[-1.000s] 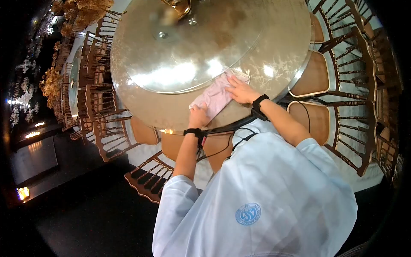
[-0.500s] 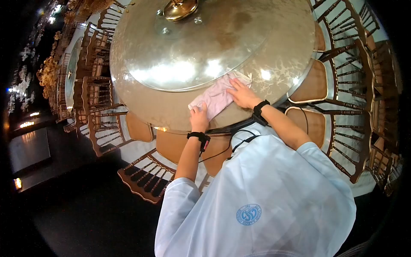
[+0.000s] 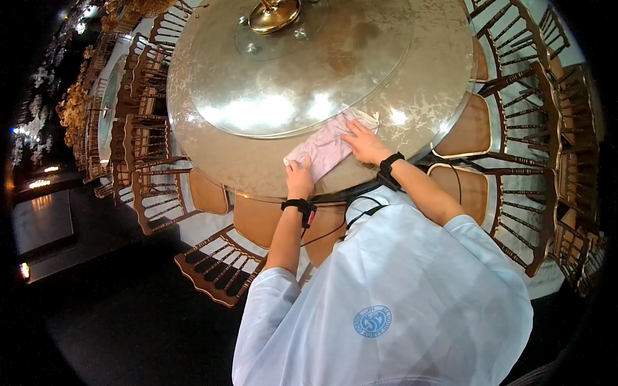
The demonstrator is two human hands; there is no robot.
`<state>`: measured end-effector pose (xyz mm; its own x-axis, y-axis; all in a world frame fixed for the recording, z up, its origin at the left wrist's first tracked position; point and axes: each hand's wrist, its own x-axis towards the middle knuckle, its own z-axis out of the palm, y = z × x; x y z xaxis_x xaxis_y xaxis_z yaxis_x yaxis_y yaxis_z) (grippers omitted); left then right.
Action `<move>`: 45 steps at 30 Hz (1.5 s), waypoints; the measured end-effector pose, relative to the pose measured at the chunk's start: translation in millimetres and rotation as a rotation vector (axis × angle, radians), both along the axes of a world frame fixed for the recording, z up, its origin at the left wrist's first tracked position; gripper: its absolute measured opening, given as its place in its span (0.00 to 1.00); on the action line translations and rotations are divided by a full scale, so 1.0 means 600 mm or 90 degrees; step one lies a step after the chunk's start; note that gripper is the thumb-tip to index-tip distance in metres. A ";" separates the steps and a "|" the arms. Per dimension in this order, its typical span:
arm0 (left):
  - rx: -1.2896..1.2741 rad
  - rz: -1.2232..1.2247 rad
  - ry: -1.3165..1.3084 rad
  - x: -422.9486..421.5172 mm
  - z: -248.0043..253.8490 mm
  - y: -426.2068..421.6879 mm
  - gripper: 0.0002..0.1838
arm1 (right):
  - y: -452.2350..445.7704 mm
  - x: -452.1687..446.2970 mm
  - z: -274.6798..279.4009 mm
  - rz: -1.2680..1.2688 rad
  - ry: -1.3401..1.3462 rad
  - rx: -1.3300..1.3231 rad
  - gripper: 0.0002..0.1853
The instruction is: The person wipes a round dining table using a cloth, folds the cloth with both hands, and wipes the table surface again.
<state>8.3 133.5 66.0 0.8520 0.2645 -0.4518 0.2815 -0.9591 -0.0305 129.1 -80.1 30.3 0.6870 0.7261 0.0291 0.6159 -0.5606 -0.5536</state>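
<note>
A pale pink cloth (image 3: 325,145) lies folded lengthwise on the round table (image 3: 251,164), slanting along the near edge of the glass turntable (image 3: 257,71). At the cloth's lower left end, my left hand (image 3: 300,179) grips it with bent fingers. My right hand (image 3: 368,145) holds the upper right end, its fingers pressed down over the fabric. What lies under the fingertips is hidden. Both wrists wear black straps, and a small device sits on the left one.
A gold-coloured stand (image 3: 275,18) rises from the turntable. Wooden chairs with tan seats ring the table, including a chair (image 3: 460,128) on the right and a chair back (image 3: 215,267) at lower left. Another round table (image 3: 111,109) stands far left. A black cable hangs near my waist.
The view has shifted very slightly. Both hands and the cloth stay in nearly the same place on the table.
</note>
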 end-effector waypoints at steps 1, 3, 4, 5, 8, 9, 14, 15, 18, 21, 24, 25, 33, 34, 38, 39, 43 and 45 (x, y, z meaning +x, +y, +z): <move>-0.004 0.000 -0.010 -0.001 -0.001 0.000 0.37 | 0.000 -0.001 0.003 -0.009 0.015 -0.003 0.26; -0.003 -0.001 -0.015 -0.001 -0.003 0.001 0.37 | 0.001 -0.001 0.005 -0.010 0.010 0.000 0.26; -0.001 -0.002 -0.020 -0.002 -0.004 0.001 0.38 | 0.001 -0.001 0.006 -0.011 0.005 0.002 0.25; -0.001 -0.001 -0.021 -0.002 -0.004 0.001 0.38 | 0.001 -0.001 0.006 -0.010 0.003 0.002 0.25; -0.009 0.008 -0.028 -0.003 -0.002 -0.001 0.38 | 0.003 0.001 0.006 -0.012 0.000 0.004 0.25; -0.014 0.007 -0.035 -0.005 -0.005 0.000 0.38 | 0.004 0.001 0.004 -0.016 -0.007 0.010 0.23; -0.016 0.000 -0.048 -0.003 -0.011 0.000 0.38 | 0.001 0.003 0.005 -0.023 -0.023 0.035 0.22; -0.012 -0.001 -0.048 -0.003 -0.005 -0.004 0.37 | 0.001 0.002 0.004 -0.024 -0.021 0.039 0.22; 0.003 -0.010 -0.062 -0.004 -0.013 -0.007 0.37 | 0.001 0.001 0.001 -0.026 -0.023 0.048 0.22; 0.011 -0.016 -0.075 -0.005 -0.019 -0.008 0.36 | 0.000 0.003 0.003 -0.024 -0.016 0.037 0.21; 0.008 -0.022 -0.075 -0.003 -0.010 -0.012 0.36 | 0.001 0.005 0.008 -0.023 0.001 0.018 0.21; 0.007 -0.030 -0.076 -0.005 -0.009 -0.012 0.36 | 0.002 0.004 0.007 -0.024 0.006 0.015 0.21; -0.002 -0.029 -0.097 -0.008 -0.025 -0.002 0.43 | 0.000 0.014 -0.003 -0.016 0.003 0.036 0.23; 0.001 -0.035 -0.103 -0.009 -0.028 0.000 0.45 | -0.002 0.016 -0.003 -0.011 0.014 0.035 0.23; -0.039 -0.038 -0.070 -0.007 -0.012 0.000 0.40 | -0.002 0.019 0.002 -0.012 0.033 0.031 0.23; -0.048 -0.030 -0.063 -0.006 -0.009 -0.001 0.41 | -0.002 0.019 0.005 -0.014 0.042 0.031 0.23; -0.012 -0.018 -0.081 -0.008 0.004 -0.014 0.46 | -0.002 0.018 0.009 -0.011 0.034 0.028 0.23; -0.010 -0.020 -0.102 -0.008 -0.012 -0.010 0.46 | -0.003 0.018 0.014 -0.005 0.029 0.018 0.23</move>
<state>3.2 127.5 58.7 0.9212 0.2302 -0.3138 0.2510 -0.9676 0.0270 140.1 -82.1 39.0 0.6940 0.7198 0.0185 0.5854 -0.5491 -0.5965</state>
